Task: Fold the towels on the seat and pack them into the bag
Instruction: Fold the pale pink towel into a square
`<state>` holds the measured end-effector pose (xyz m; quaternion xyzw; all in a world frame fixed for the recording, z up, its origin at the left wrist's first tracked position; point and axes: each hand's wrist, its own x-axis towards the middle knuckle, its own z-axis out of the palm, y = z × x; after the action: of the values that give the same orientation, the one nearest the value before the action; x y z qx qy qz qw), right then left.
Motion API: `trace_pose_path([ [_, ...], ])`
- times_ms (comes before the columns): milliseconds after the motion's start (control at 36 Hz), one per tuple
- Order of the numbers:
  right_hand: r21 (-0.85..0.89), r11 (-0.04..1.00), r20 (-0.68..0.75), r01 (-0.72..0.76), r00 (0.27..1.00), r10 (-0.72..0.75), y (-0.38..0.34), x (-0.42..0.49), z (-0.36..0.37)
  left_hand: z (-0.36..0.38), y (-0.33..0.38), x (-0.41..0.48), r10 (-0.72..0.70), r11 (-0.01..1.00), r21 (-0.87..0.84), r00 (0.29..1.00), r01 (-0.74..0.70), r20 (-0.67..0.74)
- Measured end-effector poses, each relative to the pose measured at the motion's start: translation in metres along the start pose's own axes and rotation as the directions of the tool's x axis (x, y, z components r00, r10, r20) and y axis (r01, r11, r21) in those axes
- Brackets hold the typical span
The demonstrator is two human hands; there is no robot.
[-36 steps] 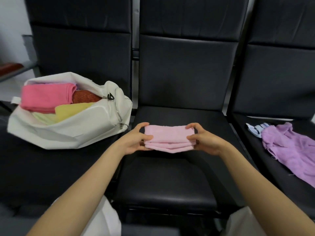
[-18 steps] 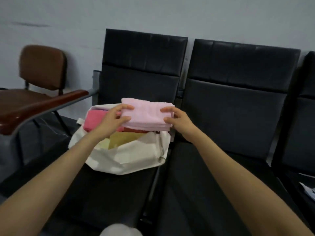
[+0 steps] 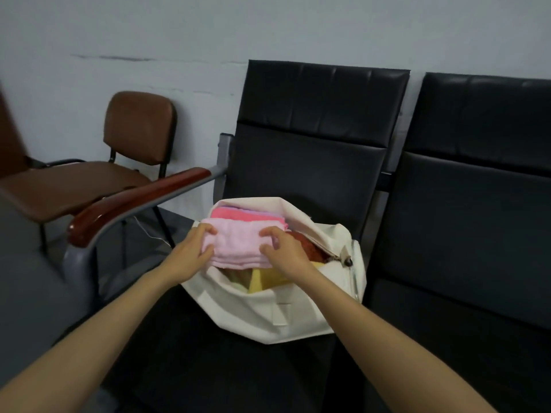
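Head view shows the left hand and the right hand each closed on one end of a folded pale pink towel, thumbs under and fingers curled over the top, holding it in the open mouth of a cream bag. A second ago the same towel was pinched between the hands above the middle seat; half a second ago it was carried over the bag; now it is lower, resting on or just above the contents. Beyond the hands, a brighter pink towel lies at the far side of the bag, a yellow towel shows just under the right wrist, and something reddish-brown sits to the right of the right hand. The bag stands on a black seat directly beneath the forearms, with a wooden armrest to the left. The packing of this towel looks nearly done; release appears to be what remains. No unfolded towels are in view here, so how many remain cannot be told.
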<state>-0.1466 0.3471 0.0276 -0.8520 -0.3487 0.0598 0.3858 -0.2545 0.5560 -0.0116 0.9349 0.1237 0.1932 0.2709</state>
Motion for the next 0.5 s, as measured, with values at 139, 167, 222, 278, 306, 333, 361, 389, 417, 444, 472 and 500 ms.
trace_pose_path([
  [139, -0.036, 0.999, -0.050, -0.030, 0.998, 0.028, 0.011, 0.007, 0.012, 0.008, -0.008, 0.012, 0.057, 0.980, 0.187, 0.998, -0.063, 0.037],
  [167, -0.043, 0.999, -0.055, -0.021, 0.998, 0.018, 0.012, 0.007, 0.013, 0.007, -0.010, 0.014, 0.064, 0.974, 0.214, 0.997, -0.073, 0.048],
  [222, -0.063, 0.998, -0.064, -0.002, 0.998, -0.002, 0.013, 0.008, 0.015, 0.006, -0.010, 0.015, 0.075, 0.961, 0.263, 0.995, -0.091, 0.069],
  [278, -0.069, 0.998, -0.073, -0.003, 0.997, -0.002, 0.014, 0.008, 0.017, 0.001, -0.008, 0.015, 0.086, 0.935, 0.338, 0.992, -0.111, 0.087],
  [306, -0.067, 0.998, -0.076, -0.006, 0.997, 0.001, 0.014, 0.009, 0.018, -0.003, -0.006, 0.016, 0.103, 0.910, 0.392, 0.990, -0.134, 0.098],
  [333, -0.066, 0.998, -0.078, -0.009, 0.997, 0.004, 0.014, 0.009, 0.019, -0.008, -0.006, 0.017, 0.137, 0.874, 0.454, 0.984, -0.172, 0.110],
  [361, -0.064, 0.998, -0.080, -0.013, 0.997, 0.008, 0.014, 0.009, 0.019, -0.014, -0.006, 0.020, 0.177, 0.830, 0.513, 0.975, -0.221, 0.135],
  [389, -0.062, 0.998, -0.081, -0.017, 0.997, 0.012, 0.013, 0.009, 0.020, -0.021, -0.006, 0.023, 0.191, 0.797, 0.550, 0.968, -0.249, 0.162],
  [417, -0.063, 0.998, -0.079, -0.022, 0.997, 0.017, 0.011, 0.009, 0.021, -0.028, -0.003, 0.026, 0.184, 0.788, 0.561, 0.967, -0.254, 0.178],
  [444, -0.069, 0.997, -0.072, -0.030, 0.997, 0.025, 0.010, 0.010, 0.021, -0.035, 0.000, 0.031, 0.158, 0.787, 0.567, 0.968, -0.243, 0.196],
  [472, -0.078, 0.996, -0.062, -0.040, 0.997, 0.035, 0.009, 0.011, 0.022, -0.041, 0.004, 0.035, 0.130, 0.785, 0.574, 0.968, -0.232, 0.213],
  [500, -0.096, 0.994, -0.050, -0.051, 0.998, 0.046, 0.007, 0.012, 0.023, -0.045, 0.009, 0.040, 0.094, 0.779, 0.589, 0.970, -0.212, 0.225],
])
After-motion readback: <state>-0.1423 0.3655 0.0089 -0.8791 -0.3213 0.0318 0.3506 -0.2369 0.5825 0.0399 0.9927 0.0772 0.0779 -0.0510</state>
